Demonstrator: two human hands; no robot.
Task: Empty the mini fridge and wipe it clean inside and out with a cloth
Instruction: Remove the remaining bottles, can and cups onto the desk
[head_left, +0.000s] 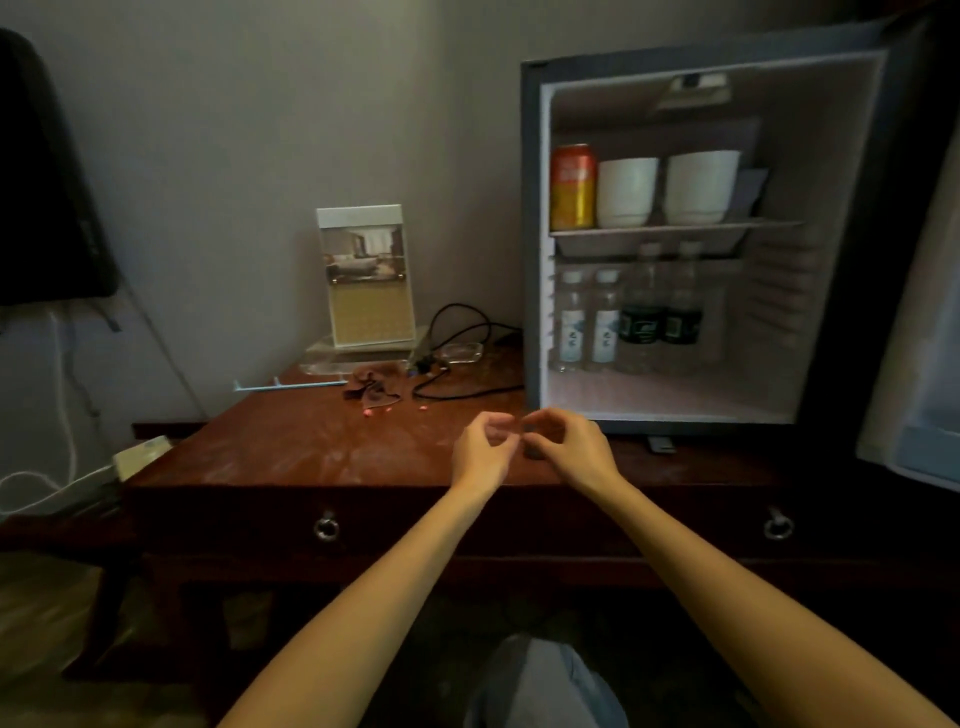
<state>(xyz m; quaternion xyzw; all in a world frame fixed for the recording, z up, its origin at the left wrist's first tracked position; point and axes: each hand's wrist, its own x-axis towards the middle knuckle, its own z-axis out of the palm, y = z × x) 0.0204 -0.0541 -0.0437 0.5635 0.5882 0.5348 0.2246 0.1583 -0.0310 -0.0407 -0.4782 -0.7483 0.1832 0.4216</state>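
The left hand (480, 449) hangs loosely curled and empty, the right hand (571, 447) maybe pinching something dark, I can't tell; the open fridge (531, 260) stands just beyond them, so lift its can (572, 187) upright first.

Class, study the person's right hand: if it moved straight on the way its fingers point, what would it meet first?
Most likely the left hand: the right hand has its curled fingers aimed at it, nearly touching, though depth is unclear.

Hotel room: stocked mini fridge (675, 234) on wooden counter (322, 441), acrylic stand (366, 278) holding room photo card (print illegible).
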